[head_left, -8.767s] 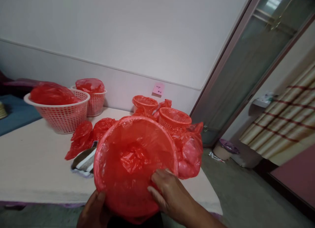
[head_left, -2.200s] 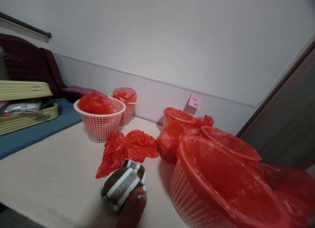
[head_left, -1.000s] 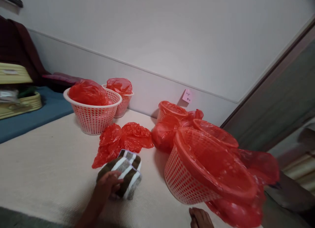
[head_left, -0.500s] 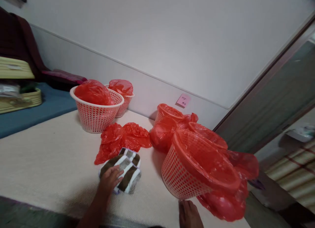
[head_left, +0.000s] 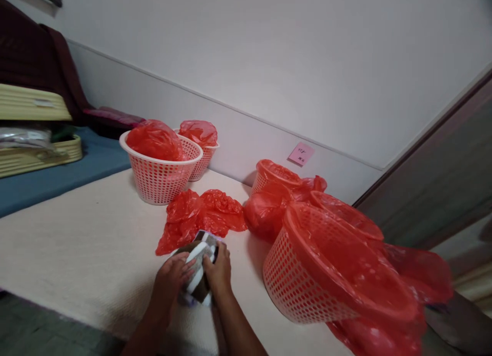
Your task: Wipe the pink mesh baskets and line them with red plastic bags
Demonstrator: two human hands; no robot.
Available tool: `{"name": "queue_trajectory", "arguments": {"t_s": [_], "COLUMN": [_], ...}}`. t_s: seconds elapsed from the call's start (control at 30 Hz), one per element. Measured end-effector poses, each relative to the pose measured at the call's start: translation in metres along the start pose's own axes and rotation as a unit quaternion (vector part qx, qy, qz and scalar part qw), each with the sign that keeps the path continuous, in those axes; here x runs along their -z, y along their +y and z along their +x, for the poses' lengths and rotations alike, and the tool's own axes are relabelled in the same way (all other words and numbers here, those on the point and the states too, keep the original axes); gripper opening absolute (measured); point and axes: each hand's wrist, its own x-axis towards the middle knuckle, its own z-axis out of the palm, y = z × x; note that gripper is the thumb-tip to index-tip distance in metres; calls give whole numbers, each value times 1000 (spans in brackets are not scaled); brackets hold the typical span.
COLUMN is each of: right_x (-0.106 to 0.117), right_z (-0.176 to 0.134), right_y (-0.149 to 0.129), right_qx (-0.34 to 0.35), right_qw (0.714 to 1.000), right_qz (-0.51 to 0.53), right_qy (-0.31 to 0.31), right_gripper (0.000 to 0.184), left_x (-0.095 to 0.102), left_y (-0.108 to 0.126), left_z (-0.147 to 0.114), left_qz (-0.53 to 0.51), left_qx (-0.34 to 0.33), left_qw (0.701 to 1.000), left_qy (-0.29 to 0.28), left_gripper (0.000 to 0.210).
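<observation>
A folded cloth (head_left: 199, 268) with brown, white and grey stripes lies on the pale table, partly hidden by my hands. My left hand (head_left: 172, 278) holds its left side, fingers over the top. On the opposite side, my right hand (head_left: 220, 270) grips the cloth, thumb on top and fingers around the far edge. Just beyond the cloth is a crumpled red plastic bag (head_left: 200, 212). To the right, a tilted pink basket (head_left: 303, 279) is lined with a red bag.
Two white-rimmed baskets (head_left: 161, 179) with red bags stand back left. Another red-lined basket (head_left: 274, 171) is by the wall, under a pink note (head_left: 301, 154). At far left, a yellow case (head_left: 34, 102) sits on a blue surface (head_left: 96, 156).
My right hand has moved left from beside the tilted basket onto the striped cloth. The cloth is now bunched between both hands. The view has shifted slightly.
</observation>
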Motion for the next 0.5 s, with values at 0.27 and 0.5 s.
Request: {"name": "queue_trajectory", "arguments": {"t_s": [0.27, 0.5], "right_x": [-22, -24], "right_z": [3, 13], "right_y": [-5, -4], "right_qx": [137, 170], "right_qw": [981, 974], "right_qz": [-87, -64], "right_qy": [-110, -132], "right_gripper": [28, 18], "left_x": [-1, -1], "left_y": [17, 28], "left_z": [3, 1], "left_qz": [-39, -64], "left_qx": [-12, -7], "left_qw": [998, 996], "left_qy": [38, 61], "left_gripper": [12, 12]}}
